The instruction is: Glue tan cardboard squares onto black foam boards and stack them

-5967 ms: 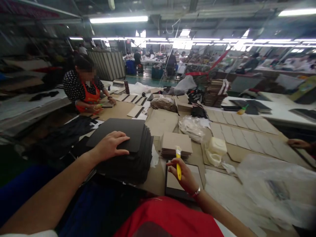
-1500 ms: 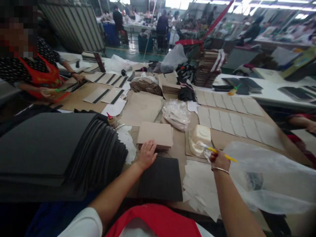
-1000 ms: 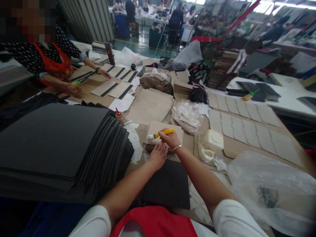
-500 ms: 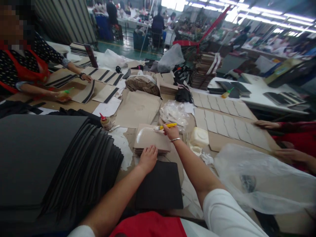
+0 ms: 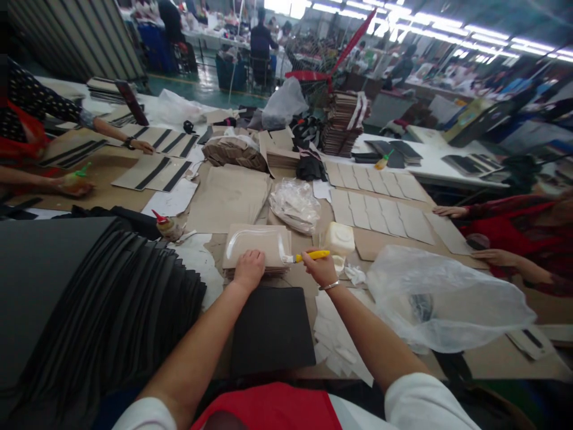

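In the head view my right hand (image 5: 321,270) is closed round the yellow handle of a brush (image 5: 315,255). Its bristles touch the right edge of the top sheet on a small stack of tan cardboard pieces (image 5: 268,237). A wet white glue line curves along that sheet's left, far and right sides. My left hand (image 5: 249,270) lies with fingers extended on the sheet's near edge. Just below the stack is a flat black sheet (image 5: 274,328). A white glue container (image 5: 339,237) stands right of the stack, behind my right hand.
Left is a tall fanned stack of black sheets (image 5: 80,286); beyond it stands a red-tipped bottle (image 5: 166,226). A clear plastic bag (image 5: 443,298) spreads at right. Co-workers' hands are at both sides, near rows of cardboard pieces (image 5: 380,215). A crumpled plastic bag (image 5: 295,206) lies ahead.
The brush has moved from the sheet's far side to its right edge, lengthening the white line. My left hand stays on the near edge. The whole view has shifted to the right.
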Motion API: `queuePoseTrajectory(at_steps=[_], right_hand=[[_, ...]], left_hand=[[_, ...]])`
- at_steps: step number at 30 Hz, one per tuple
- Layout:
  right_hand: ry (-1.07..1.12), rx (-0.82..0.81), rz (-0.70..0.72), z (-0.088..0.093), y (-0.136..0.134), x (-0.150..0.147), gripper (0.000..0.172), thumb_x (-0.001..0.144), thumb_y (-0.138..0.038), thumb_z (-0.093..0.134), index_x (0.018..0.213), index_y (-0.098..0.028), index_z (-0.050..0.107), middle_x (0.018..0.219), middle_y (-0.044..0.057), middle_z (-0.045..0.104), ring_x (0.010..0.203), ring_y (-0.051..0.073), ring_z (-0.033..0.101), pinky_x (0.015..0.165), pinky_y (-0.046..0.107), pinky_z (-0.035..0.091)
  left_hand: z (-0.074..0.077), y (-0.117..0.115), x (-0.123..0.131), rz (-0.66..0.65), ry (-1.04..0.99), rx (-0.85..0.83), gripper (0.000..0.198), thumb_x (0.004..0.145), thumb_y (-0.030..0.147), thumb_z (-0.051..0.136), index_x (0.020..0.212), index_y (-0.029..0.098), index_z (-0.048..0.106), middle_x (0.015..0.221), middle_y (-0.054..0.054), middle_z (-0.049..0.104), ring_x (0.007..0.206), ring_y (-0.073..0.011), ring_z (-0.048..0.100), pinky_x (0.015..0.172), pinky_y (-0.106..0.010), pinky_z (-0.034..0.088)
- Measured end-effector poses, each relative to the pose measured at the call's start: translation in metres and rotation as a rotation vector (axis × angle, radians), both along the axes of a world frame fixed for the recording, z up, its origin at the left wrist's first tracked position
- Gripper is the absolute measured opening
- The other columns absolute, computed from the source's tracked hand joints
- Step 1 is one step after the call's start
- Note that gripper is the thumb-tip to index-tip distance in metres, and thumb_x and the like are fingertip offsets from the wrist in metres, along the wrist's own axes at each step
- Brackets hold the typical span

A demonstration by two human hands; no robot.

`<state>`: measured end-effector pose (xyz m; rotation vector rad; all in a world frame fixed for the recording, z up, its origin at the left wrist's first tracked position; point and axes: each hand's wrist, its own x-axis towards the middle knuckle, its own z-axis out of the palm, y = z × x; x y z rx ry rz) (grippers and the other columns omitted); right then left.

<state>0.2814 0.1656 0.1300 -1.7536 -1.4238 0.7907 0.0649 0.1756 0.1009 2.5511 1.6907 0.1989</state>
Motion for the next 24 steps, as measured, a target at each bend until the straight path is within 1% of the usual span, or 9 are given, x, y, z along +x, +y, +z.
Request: queuePoseTrajectory(at_steps=[2,6,8,10,13,17,21,24], right_hand=[[0.106,0.015,-0.058,0.005,-0.002,0.001,0.023,0.074,-0.041,0.057,0.074,-0.018,0.060,0.050,-0.004,0.056,0.039,0.010,0.053,0.038,0.019,0.041],[0.486,0.098,-0.234,0.015,0.014,-0.003,0.032,0.067,-0.043,0.065,0.082,-0.015,0.060,0.051,-0.004,0.057,0.038,0.008,0.051,0.037,0.018,0.043],[0.652,0.139,-0.263,0.015,0.016,-0.006,0.037,0.068,-0.047,0.065,0.087,-0.015,0.061,0.055,-0.004,0.060,0.039,0.007,0.052,0.038,0.018,0.046],[0.740,0.149,-0.241,0.013,0.012,-0.008,0.042,0.070,-0.050,0.063,0.096,-0.016,0.061,0.062,-0.003,0.063,0.041,0.008,0.055,0.041,0.019,0.049],[0.743,0.137,-0.188,0.008,-0.005,-0.007,0.049,0.073,-0.054,0.060,0.109,-0.020,0.057,0.074,-0.001,0.068,0.045,0.008,0.058,0.043,0.021,0.051],[0.706,0.121,-0.176,0.006,-0.027,-0.002,0.055,0.076,-0.057,0.056,0.118,-0.023,0.050,0.083,0.001,0.069,0.050,0.010,0.062,0.047,0.022,0.053],[0.671,0.103,-0.167,0.012,-0.047,0.004,0.057,0.075,-0.059,0.057,0.118,-0.022,0.047,0.082,0.002,0.069,0.053,0.012,0.065,0.049,0.023,0.054],[0.632,0.093,-0.130,0.012,-0.058,0.004,0.053,0.075,-0.059,0.056,0.111,-0.021,0.048,0.081,0.002,0.068,0.054,0.013,0.065,0.049,0.024,0.054]], left_hand=[[0.003,0.001,-0.001,-0.030,0.018,-0.018,0.020,0.080,0.023,0.056,0.098,0.014,0.057,0.098,-0.010,0.059,0.097,-0.0255,0.051,0.081,-0.036,0.043],[0.011,0.003,-0.005,-0.080,0.044,-0.091,0.018,0.082,0.022,0.054,0.098,0.014,0.058,0.098,-0.011,0.059,0.097,-0.0232,0.053,0.083,-0.033,0.043],[0.015,0.004,-0.007,-0.091,0.052,-0.136,0.019,0.083,0.024,0.054,0.099,0.014,0.058,0.100,-0.011,0.059,0.099,-0.0228,0.053,0.084,-0.032,0.044],[0.018,0.007,-0.009,-0.098,0.073,-0.189,0.022,0.082,0.027,0.056,0.101,0.015,0.059,0.102,-0.011,0.058,0.102,-0.0231,0.053,0.085,-0.031,0.044],[0.022,0.014,-0.009,-0.114,0.109,-0.245,0.028,0.079,0.030,0.061,0.104,0.015,0.059,0.106,-0.011,0.057,0.103,-0.0238,0.054,0.085,-0.031,0.045],[0.024,0.029,-0.008,-0.137,0.140,-0.288,0.039,0.072,0.034,0.067,0.105,0.015,0.060,0.113,-0.013,0.055,0.099,-0.0245,0.058,0.081,-0.031,0.046],[0.029,0.040,-0.008,-0.163,0.175,-0.326,0.040,0.069,0.036,0.069,0.102,0.014,0.065,0.109,-0.014,0.058,0.096,-0.0253,0.061,0.080,-0.030,0.047],[0.035,0.041,-0.007,-0.189,0.183,-0.328,0.031,0.071,0.034,0.067,0.095,0.016,0.068,0.102,-0.013,0.063,0.094,-0.0247,0.062,0.080,-0.030,0.046]])
